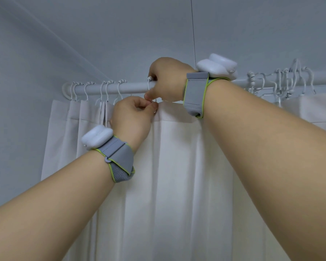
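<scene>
A white shower curtain [177,166] hangs from a white rod [132,87] by white hooks. My left hand [132,117] pinches the curtain's top edge beside a metal eyelet [155,111]. My right hand [167,80] is raised at the rod and pinches a white hook [149,82] that loops over the rod, its lower end hidden between my fingers. Both wrists wear grey straps with white devices.
Several hooks [102,89] to the left on the rod carry the curtain. A bunch of hooks [282,80] carrying no curtain hangs on the rod at the right, above the slack curtain edge [309,108]. Grey walls and ceiling surround the rod.
</scene>
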Demonstrator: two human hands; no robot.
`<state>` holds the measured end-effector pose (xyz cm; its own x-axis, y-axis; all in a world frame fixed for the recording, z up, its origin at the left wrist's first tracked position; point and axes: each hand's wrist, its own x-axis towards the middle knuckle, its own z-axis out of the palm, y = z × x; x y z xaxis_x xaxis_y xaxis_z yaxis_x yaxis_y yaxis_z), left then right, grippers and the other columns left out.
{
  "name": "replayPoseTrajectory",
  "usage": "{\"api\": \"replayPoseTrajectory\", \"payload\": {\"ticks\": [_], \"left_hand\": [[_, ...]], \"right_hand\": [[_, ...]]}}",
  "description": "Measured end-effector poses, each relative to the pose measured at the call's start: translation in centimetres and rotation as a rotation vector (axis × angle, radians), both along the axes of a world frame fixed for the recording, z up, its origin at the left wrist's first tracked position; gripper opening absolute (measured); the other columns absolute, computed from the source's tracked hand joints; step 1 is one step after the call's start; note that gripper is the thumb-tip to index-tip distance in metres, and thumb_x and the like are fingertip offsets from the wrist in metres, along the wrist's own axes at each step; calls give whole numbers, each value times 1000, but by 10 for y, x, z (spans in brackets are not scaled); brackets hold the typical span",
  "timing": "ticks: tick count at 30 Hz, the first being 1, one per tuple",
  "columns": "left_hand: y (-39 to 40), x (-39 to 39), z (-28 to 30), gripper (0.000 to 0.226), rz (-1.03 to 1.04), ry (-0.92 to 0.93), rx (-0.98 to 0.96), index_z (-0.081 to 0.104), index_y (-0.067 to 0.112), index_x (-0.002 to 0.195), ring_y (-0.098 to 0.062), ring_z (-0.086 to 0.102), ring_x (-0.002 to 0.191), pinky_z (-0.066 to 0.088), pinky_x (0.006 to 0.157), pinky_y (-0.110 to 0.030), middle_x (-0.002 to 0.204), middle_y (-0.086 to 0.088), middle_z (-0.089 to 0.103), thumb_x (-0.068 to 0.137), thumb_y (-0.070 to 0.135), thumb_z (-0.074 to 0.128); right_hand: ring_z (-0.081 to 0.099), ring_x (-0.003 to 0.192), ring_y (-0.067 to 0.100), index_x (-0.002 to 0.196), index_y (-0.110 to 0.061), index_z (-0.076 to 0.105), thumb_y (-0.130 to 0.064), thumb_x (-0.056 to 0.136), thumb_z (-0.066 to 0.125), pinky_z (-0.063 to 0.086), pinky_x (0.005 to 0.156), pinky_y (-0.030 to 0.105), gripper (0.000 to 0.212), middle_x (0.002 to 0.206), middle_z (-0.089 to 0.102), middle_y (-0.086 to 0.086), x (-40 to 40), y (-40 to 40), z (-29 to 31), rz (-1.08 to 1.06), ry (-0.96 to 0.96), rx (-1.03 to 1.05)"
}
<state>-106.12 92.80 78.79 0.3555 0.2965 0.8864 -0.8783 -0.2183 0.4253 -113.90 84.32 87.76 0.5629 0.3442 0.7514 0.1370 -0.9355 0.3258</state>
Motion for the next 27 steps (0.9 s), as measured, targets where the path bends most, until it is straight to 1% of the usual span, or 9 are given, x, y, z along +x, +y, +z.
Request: {"api": "replayPoseTrajectory", "payload": {"ticks": [5, 7, 10, 12, 15, 17, 19, 23, 27], "left_hand": [[1, 0, -2, 24, 2, -6, 14, 65, 24, 57, -15, 45, 52, 36, 64, -29, 50, 7, 55, 68, 45, 62], [1, -2, -1, 26, 27, 9, 33, 64, 24, 56, -20, 44, 51, 36, 63, -30, 46, 8, 50, 69, 46, 60], [0, -6, 0, 30, 98, 11, 75, 60, 22, 51, -37, 57, 68, 43, 65, -37, 44, 8, 47, 71, 45, 58], [0, -8, 1, 32, 138, 5, 93, 57, 21, 50, -37, 60, 73, 47, 69, -41, 45, 8, 47, 77, 39, 60], [-1, -10, 1, 28, 159, 8, 95, 58, 22, 55, -35, 61, 76, 48, 72, -40, 49, 8, 49, 79, 38, 59], [-1, -9, 1, 28, 205, 6, 102, 58, 22, 58, -33, 62, 78, 47, 71, -36, 53, 7, 52, 82, 36, 59], [-2, -10, 1, 28, 235, 7, 103, 58, 21, 59, -32, 62, 79, 47, 72, -36, 56, 6, 53, 84, 33, 59], [2, -9, 1, 30, 193, -4, 86, 62, 15, 63, -32, 61, 75, 48, 73, -38, 55, 4, 55, 74, 42, 53], [22, -7, 0, 32, 298, -51, 155, 58, 14, 66, -33, 57, 78, 46, 80, -44, 58, 4, 54, 77, 41, 46]], "right_hand": [[34, 54, 17, 61, -16, 32, -32, 85, 65, 20, 45, 25, 44, 62, 33, 0, 4, 0, 0, 9, -20, 13], [34, 55, 17, 62, -16, 33, -30, 86, 63, 19, 45, 24, 41, 63, 32, -1, 5, 0, 0, -6, -30, 3], [41, 72, 22, 76, -13, 43, -27, 88, 60, 18, 45, 23, 25, 67, 33, -1, 7, 0, -1, -2, -76, -37], [41, 78, 21, 83, -13, 45, -25, 89, 59, 18, 45, 23, 20, 70, 36, 1, 8, 0, 0, -1, -83, -52], [41, 78, 21, 74, -12, 42, -26, 89, 59, 17, 45, 22, 26, 67, 30, -2, 10, -1, 1, -1, -73, -61], [40, 81, 20, 89, -13, 49, -25, 91, 57, 17, 45, 20, 14, 68, 32, -2, 12, -1, 2, 4, -81, -76], [40, 84, 19, 97, -14, 51, -24, 92, 56, 16, 45, 18, 12, 72, 36, 0, 14, -1, 3, 6, -84, -77], [44, 78, 22, 68, -13, 40, -32, 89, 62, 22, 46, 23, 35, 65, 36, 0, 8, -3, 6, 4, -5, -38], [43, 64, 21, 68, -14, 44, -49, 86, 60, 21, 46, 26, 43, 64, 40, -1, 7, -3, 2, 25, -38, -14]]}}
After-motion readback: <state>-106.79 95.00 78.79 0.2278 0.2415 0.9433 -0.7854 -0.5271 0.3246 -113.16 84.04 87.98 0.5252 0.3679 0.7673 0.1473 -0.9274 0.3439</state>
